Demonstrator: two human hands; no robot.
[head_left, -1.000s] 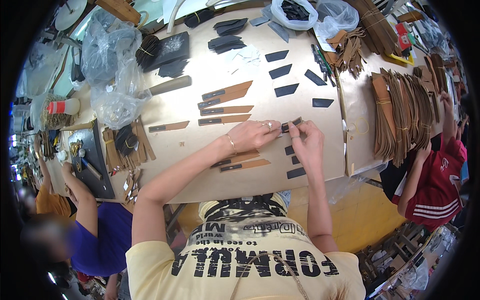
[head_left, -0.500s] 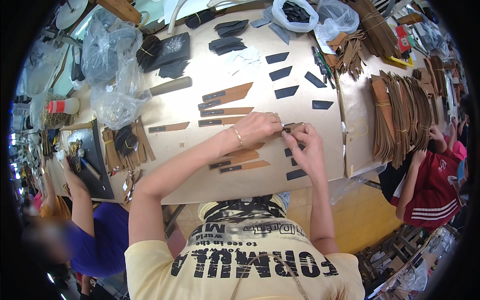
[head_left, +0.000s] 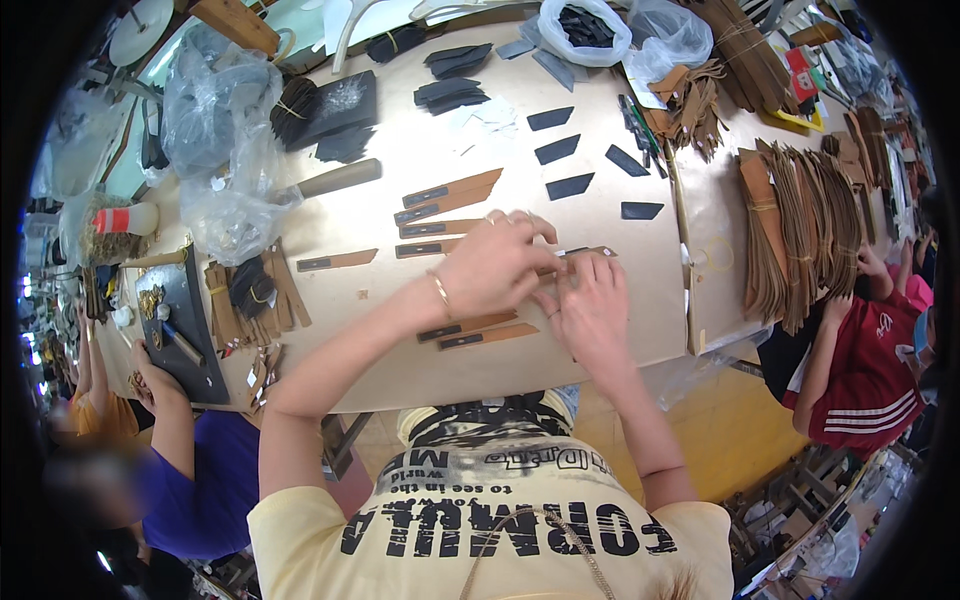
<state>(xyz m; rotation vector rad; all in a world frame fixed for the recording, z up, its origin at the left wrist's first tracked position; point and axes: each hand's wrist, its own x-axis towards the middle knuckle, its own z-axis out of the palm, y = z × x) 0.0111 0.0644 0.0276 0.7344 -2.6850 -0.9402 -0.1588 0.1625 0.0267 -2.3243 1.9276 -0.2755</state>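
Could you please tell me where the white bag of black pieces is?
In the head view, the white bag sits at the top, right of centre, just left of a clear plastic bag.

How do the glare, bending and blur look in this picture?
Head view: the tan tabletop shines with pale glare, and the clear plastic bag catches highlights; head view, toward the rim: fisheye bending, with black corners; head view, lower left: a co-worker's head is blurred out.

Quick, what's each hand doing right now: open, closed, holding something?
Left hand: fingers bent beside the strip; whether it holds anything cannot be told.
Right hand: closed, its fingertips apparently pinching that strip.
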